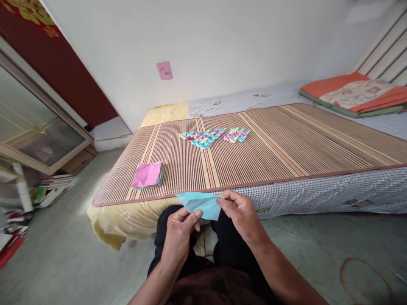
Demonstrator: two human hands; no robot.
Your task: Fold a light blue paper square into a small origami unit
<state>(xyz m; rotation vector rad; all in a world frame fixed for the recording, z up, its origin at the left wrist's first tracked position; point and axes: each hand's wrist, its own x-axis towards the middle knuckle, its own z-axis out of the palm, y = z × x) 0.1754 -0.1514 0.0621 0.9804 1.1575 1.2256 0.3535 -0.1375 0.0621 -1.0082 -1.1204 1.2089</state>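
A creased sheet of light-blue paper (pixel 203 204) is held up above my lap, just in front of the bed's edge. My left hand (pixel 182 228) pinches its lower left side, thumb on top. At its right end, my right hand (pixel 237 211) grips the upper corner between thumb and fingers. On the mat beyond lies a stack of square paper (pixel 147 175) with a creased pink sheet on top. Farther back, small folded paper pieces in several colours form a triangular group (pixel 203 137), and a smaller group of them (pixel 237 134) sits to its right.
A striped bamboo mat (pixel 260 156) covers much of the bed. Folded orange bedding (pixel 337 87) lies at the far right. A pink note (pixel 164 70) is stuck to the white wall. Books and papers (pixel 52 190) lie low at left, near a glass-panelled cabinet door (pixel 41 123).
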